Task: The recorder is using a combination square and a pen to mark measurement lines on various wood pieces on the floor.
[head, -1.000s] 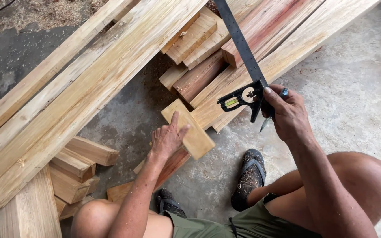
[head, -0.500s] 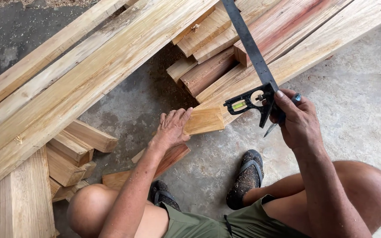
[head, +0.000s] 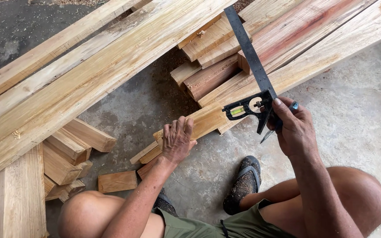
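Long planks [head: 89,75] cut off by the top and left edges, lengths not visible. Thick beam [head: 14,198] clipped at the bottom-left corner. Steel rule of the combination square [head: 248,53] running out past the top edge. Pencil [head: 283,119] mostly buried in the right hand [head: 294,128], only both tips showing. Near end of the pale block [head: 203,121] covered by the left hand [head: 177,141]. Graduations on the rule too small to read. Left foot mostly hidden behind the forearm.

Bright, even daylight; soft shadows; perhaps sharp.
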